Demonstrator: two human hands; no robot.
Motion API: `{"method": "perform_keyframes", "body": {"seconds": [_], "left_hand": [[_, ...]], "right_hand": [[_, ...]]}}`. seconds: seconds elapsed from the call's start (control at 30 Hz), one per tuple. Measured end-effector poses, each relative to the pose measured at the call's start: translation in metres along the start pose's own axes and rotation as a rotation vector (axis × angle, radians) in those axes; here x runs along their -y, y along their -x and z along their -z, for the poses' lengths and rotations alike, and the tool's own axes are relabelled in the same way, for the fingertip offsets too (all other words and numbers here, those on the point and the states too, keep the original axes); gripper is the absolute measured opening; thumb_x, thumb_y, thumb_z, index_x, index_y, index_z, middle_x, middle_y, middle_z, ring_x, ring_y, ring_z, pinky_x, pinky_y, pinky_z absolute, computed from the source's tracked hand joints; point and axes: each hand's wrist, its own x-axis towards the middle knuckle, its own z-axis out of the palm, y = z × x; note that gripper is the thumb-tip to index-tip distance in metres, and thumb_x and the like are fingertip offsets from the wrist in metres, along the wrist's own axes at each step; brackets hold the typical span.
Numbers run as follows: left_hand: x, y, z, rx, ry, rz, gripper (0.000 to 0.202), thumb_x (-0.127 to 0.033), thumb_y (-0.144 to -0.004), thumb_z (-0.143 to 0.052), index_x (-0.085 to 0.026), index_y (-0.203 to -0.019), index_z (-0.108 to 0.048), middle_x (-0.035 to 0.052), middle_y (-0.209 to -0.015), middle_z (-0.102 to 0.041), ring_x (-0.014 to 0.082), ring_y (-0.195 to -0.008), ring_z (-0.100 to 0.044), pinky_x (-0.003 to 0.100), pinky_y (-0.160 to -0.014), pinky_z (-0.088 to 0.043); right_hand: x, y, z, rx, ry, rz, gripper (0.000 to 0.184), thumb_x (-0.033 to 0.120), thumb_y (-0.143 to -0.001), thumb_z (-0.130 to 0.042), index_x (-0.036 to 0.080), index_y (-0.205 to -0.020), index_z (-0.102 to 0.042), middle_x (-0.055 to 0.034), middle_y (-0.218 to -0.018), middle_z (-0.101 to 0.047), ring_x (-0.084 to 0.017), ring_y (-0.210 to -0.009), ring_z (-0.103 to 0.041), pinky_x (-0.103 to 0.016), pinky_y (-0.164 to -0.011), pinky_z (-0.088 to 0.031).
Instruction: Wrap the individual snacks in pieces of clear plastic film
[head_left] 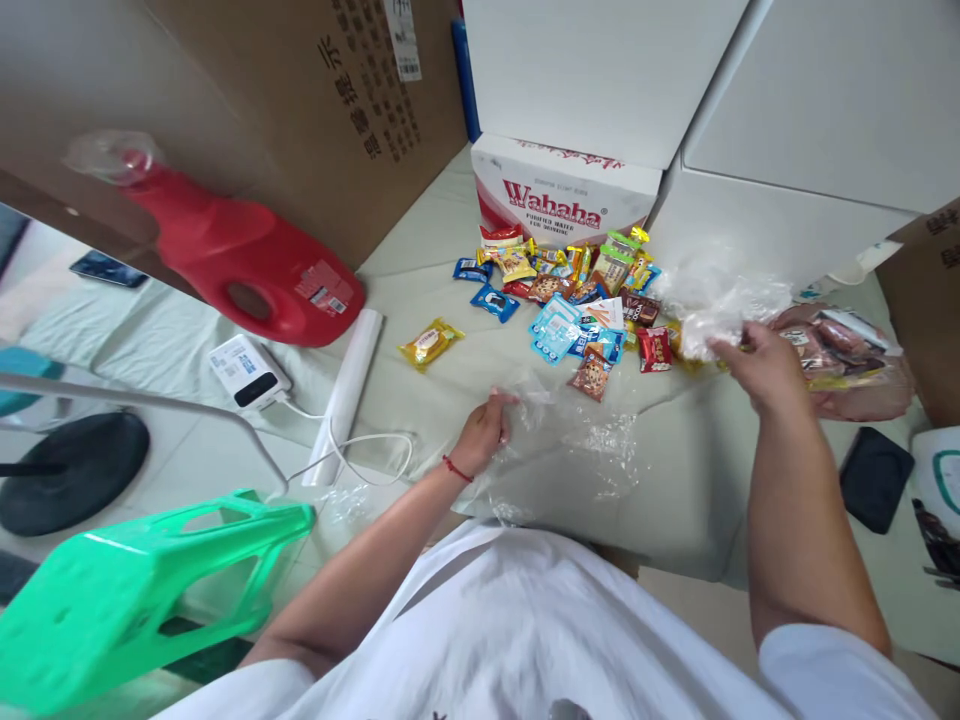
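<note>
My left hand [484, 435], with a red string at the wrist, is closed on the edge of a clear plastic bag [570, 455] that lies spread toward my body. At the right, my right hand [761, 365] pinches a crumpled bunch of clear plastic bags [712, 305]. Between and beyond the hands lies a pile of wrapped snacks [547, 288] in many colours. A brown cookie packet [592, 373] and a red packet [655, 349] sit at its near side. One yellow snack packet [432, 344] rests apart, left of the pile.
A Wahaha carton [562, 195] stands behind the snacks. To the left are a red detergent jug [255, 265], a white power bank [249, 372] with a cable, a white roll [349, 390] and a green stool [112, 600]. Packaged food [847, 350] and a black object [876, 480] lie right.
</note>
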Motion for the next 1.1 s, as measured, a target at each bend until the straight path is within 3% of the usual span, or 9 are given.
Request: {"method": "perform_keyframes", "body": {"seconds": [0.17, 0.3, 0.43, 0.53, 0.63, 0.73, 0.87, 1.0, 1.1], "left_hand": [[-0.002, -0.015, -0.01, -0.106, -0.152, -0.034, 0.07, -0.072, -0.102, -0.027, -0.018, -0.105, -0.071, -0.0019, -0.049, -0.049, 0.0189, -0.049, -0.051, 0.03, -0.058, -0.039], [0.002, -0.018, -0.01, -0.14, -0.283, -0.137, 0.049, -0.054, -0.105, -0.033, -0.019, -0.109, -0.067, 0.0003, -0.061, -0.055, 0.0209, -0.061, -0.058, 0.033, -0.071, -0.047], [-0.003, -0.003, 0.001, -0.401, -0.404, -0.227, 0.056, -0.035, -0.085, -0.068, -0.011, -0.133, -0.053, 0.0133, -0.104, -0.064, 0.0301, -0.101, -0.062, 0.045, -0.095, -0.048], [-0.01, 0.026, 0.001, -0.624, -0.541, -0.563, 0.058, -0.02, -0.078, -0.067, -0.011, -0.134, -0.055, 0.0207, -0.128, -0.056, 0.0348, -0.124, -0.051, 0.052, -0.109, -0.041], [-0.019, 0.048, -0.016, -0.312, -0.655, -0.917, 0.024, -0.016, -0.086, -0.053, -0.019, -0.105, -0.068, 0.0148, -0.111, -0.065, 0.0292, -0.11, -0.058, 0.046, -0.102, -0.048], [-0.028, 0.037, -0.04, 0.075, -0.812, -0.836, 0.025, -0.017, -0.093, -0.045, -0.021, -0.082, -0.067, 0.0116, -0.092, -0.069, 0.0251, -0.094, -0.064, 0.04, -0.094, -0.053], [-0.029, -0.006, -0.047, 0.033, -0.997, -0.547, 0.033, -0.018, -0.099, -0.039, -0.016, -0.097, -0.072, 0.0172, -0.115, -0.073, 0.0289, -0.118, -0.064, 0.048, -0.11, -0.047], [-0.008, -0.02, -0.027, -0.119, -1.055, -0.485, 0.044, -0.03, -0.107, -0.03, -0.022, -0.135, -0.063, 0.0108, -0.157, -0.055, 0.0276, -0.15, -0.043, 0.064, -0.125, -0.024], [0.011, -0.01, -0.012, -0.039, -1.148, -0.537, 0.055, -0.048, -0.106, -0.036, -0.026, -0.155, -0.047, 0.0115, -0.169, -0.036, 0.0306, -0.157, -0.032, 0.072, -0.125, -0.009]], "right_hand": [[0.06, 0.038, -0.015, -0.137, 0.221, 0.408, 0.032, 0.033, -0.1, -0.055, 0.013, -0.12, -0.07, -0.0156, -0.111, -0.069, -0.027, -0.106, -0.062, -0.04, -0.094, -0.046], [0.09, 0.147, -0.09, 0.514, 0.178, 0.848, 0.029, 0.026, -0.102, -0.05, 0.022, -0.115, -0.075, -0.0109, -0.123, -0.072, -0.028, -0.118, -0.061, -0.043, -0.106, -0.047], [0.087, 0.199, -0.146, 0.628, 0.293, 0.832, 0.05, 0.026, -0.101, -0.051, 0.023, -0.15, -0.057, -0.0096, -0.165, -0.043, -0.033, -0.152, -0.035, -0.056, -0.125, -0.027], [0.083, 0.207, -0.161, 0.653, 0.327, 0.739, 0.058, 0.024, -0.102, -0.047, 0.023, -0.159, -0.046, -0.0087, -0.171, -0.031, -0.036, -0.157, -0.028, -0.063, -0.125, -0.022], [0.088, 0.213, -0.167, 0.656, 0.337, 0.653, 0.062, 0.021, -0.099, -0.048, 0.024, -0.161, -0.044, -0.0106, -0.167, -0.038, -0.04, -0.156, -0.029, -0.067, -0.123, -0.023], [0.101, 0.218, -0.169, 0.685, 0.361, 0.593, 0.061, 0.021, -0.1, -0.047, 0.023, -0.16, -0.045, -0.0132, -0.161, -0.047, -0.039, -0.155, -0.031, -0.068, -0.125, -0.02], [0.11, 0.225, -0.162, 0.727, 0.392, 0.55, 0.057, 0.017, -0.099, -0.046, 0.023, -0.155, -0.054, -0.0121, -0.161, -0.047, -0.041, -0.156, -0.027, -0.071, -0.125, -0.014], [0.089, 0.245, -0.146, 0.69, 0.332, 0.605, 0.064, 0.007, -0.096, -0.043, 0.021, -0.158, -0.049, -0.0112, -0.169, -0.034, -0.039, -0.159, -0.022, -0.066, -0.126, -0.021], [0.066, 0.24, -0.126, 0.851, 0.205, 0.733, 0.07, 0.001, -0.089, -0.045, 0.021, -0.155, -0.052, -0.0103, -0.166, -0.041, -0.031, -0.156, -0.031, -0.054, -0.124, -0.034]]}}
